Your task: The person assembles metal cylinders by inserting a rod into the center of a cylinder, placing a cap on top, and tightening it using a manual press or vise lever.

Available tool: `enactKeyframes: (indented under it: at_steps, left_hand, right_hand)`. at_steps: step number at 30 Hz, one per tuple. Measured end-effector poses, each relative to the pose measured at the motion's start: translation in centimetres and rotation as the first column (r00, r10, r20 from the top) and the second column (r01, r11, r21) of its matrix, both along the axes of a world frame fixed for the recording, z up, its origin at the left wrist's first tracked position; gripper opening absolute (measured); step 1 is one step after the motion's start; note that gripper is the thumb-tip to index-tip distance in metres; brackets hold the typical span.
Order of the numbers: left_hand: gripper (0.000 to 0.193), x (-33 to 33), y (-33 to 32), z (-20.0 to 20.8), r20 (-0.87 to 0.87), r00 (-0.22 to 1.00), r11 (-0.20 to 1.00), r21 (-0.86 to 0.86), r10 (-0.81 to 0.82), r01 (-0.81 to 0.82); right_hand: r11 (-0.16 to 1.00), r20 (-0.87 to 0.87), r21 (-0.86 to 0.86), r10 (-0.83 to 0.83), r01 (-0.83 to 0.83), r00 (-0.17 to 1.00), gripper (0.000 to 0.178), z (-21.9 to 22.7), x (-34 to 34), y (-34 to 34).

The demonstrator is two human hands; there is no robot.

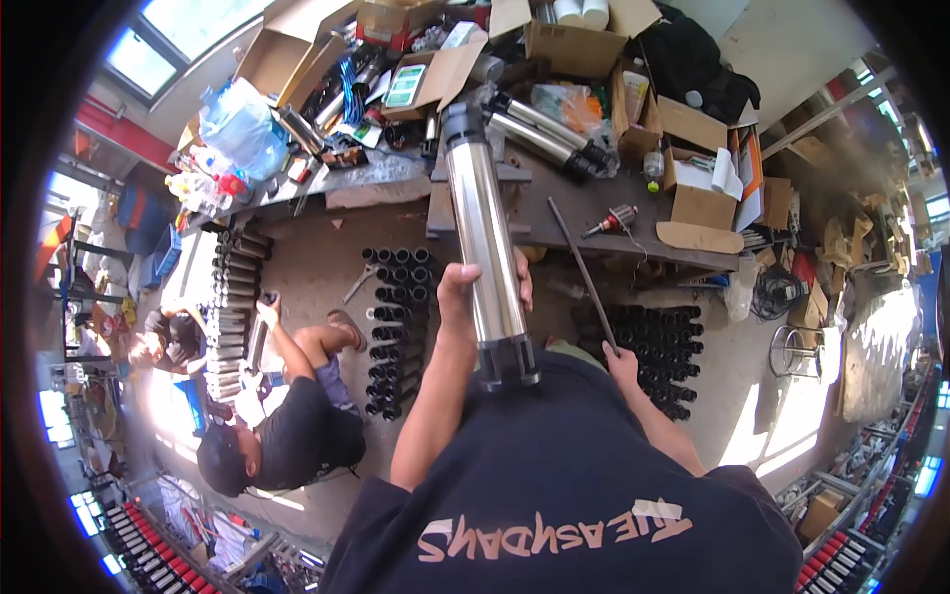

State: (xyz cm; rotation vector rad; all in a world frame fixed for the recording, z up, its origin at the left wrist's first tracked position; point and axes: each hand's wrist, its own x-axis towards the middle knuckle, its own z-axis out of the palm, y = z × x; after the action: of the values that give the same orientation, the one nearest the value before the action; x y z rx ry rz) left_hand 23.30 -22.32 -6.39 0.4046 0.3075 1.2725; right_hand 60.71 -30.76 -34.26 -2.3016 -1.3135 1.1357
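Polished cylinder (483,213): slip is the main concern

The left grip (455,297) is closed around the cylinder just below mid-length, holding it raised and tilted, upper end toward the desk (534,213). Judged by its metal barrel, it should be stiff and fairly heavy; the smooth wall may slide or scratch. Hold around the middle for balance, with support under the black lower end. The right grip (621,363) is closed on a slim rod (584,272); whether its far tip touches the desk cannot be told.
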Motion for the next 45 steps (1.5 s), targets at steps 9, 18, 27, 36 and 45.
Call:
enactKeyframes:
  at_steps: [9, 18, 27, 36, 45]
  left_hand:
    - [0.079, -0.1, 0.0, -2.7, 0.533, 0.836, 0.946, -0.320, 0.129, 0.058]
    - [0.054, -5.2, 12.9, -0.7, 0.297, 0.922, 0.805, -0.592, 0.247, -0.024]
    - [0.059, -6.4, 18.6, -0.1, 0.210, 0.948, 0.742, -0.670, 0.241, -0.040]
    - [0.041, -6.6, 17.6, -1.1, 0.181, 0.959, 0.677, -0.735, 0.217, -0.014]
    - [0.043, -2.4, 5.7, 4.5, 0.509, 0.848, 0.893, -0.438, 0.151, 0.104]
  right_hand:
    - [0.947, 0.054, 0.320, -0.039, 0.020, 0.998, 0.059, 7.8, -1.4, -0.4]
    - [0.800, -0.036, 0.560, 0.286, -0.218, 0.958, 0.045, 18.5, 0.0, 8.1]
    - [0.493, 0.341, 0.658, 0.478, -0.569, 0.809, 0.040, 28.9, 1.9, 20.4]
    - [0.648, 0.334, 0.585, 0.355, -0.488, 0.873, 0.043, 31.8, -9.4, 14.9]
    - [0.612, 0.591, 0.544, 0.206, -0.574, 0.780, 0.040, 14.7, 19.0, 17.7]
